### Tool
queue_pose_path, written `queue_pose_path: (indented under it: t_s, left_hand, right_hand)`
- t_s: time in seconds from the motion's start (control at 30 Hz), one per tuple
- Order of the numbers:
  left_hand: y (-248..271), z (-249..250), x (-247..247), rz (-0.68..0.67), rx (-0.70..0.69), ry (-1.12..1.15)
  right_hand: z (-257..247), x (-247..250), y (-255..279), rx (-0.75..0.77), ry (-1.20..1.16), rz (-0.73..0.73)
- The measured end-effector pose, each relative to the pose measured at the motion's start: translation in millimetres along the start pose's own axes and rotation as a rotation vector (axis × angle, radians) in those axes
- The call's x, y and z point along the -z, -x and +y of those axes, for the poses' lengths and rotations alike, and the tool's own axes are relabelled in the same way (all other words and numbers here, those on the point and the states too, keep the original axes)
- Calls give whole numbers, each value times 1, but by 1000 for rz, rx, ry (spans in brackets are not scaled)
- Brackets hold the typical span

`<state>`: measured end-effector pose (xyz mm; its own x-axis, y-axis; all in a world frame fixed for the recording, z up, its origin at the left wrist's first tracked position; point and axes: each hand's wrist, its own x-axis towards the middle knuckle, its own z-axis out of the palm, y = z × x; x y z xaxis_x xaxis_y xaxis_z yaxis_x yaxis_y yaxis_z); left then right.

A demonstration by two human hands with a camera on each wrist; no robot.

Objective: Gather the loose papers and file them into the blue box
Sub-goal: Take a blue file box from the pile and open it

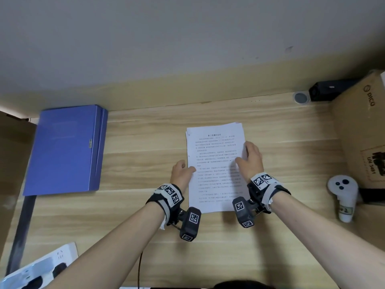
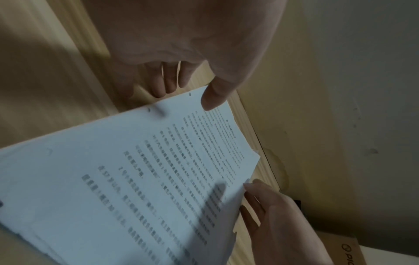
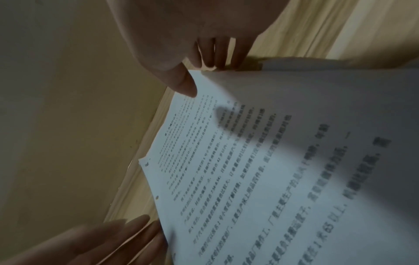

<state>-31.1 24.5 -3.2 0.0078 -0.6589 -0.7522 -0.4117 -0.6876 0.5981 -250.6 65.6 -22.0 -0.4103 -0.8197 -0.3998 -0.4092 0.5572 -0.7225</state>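
Observation:
A stack of printed white papers (image 1: 214, 163) lies on the wooden desk (image 1: 145, 142), in the middle. My left hand (image 1: 186, 166) holds its left edge, thumb on top and fingers curled down beside the edge (image 2: 188, 96). My right hand (image 1: 245, 155) holds the right edge, thumb on the sheet, fingers along and under the edge (image 3: 201, 75). Both wrist views show the stack (image 2: 136, 179) (image 3: 272, 161) slightly uneven at the far corner. The blue box (image 1: 66, 149) lies flat and closed at the desk's far left, apart from both hands.
A cardboard box (image 1: 360, 132) stands at the right edge, with a white controller (image 1: 342, 197) in front of it. A black device (image 1: 329, 90) and a round grey cap (image 1: 301, 98) sit by the wall. A white printed carton (image 1: 41, 265) lies at the near left.

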Motion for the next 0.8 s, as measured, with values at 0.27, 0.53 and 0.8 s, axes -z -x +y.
queue_pose_path:
  t_s: [0.27, 0.53, 0.8]
  left_hand:
    - [-10, 3, 91, 203, -119, 49]
    - [-33, -11, 249, 338, -252, 3]
    - [-46, -67, 410, 514, -206, -28]
  right_hand:
    - [-53, -42, 10, 84, -53, 77]
    - [-143, -165, 33, 92, -154, -51]
    - [-234, -288, 46, 97, -196, -299]
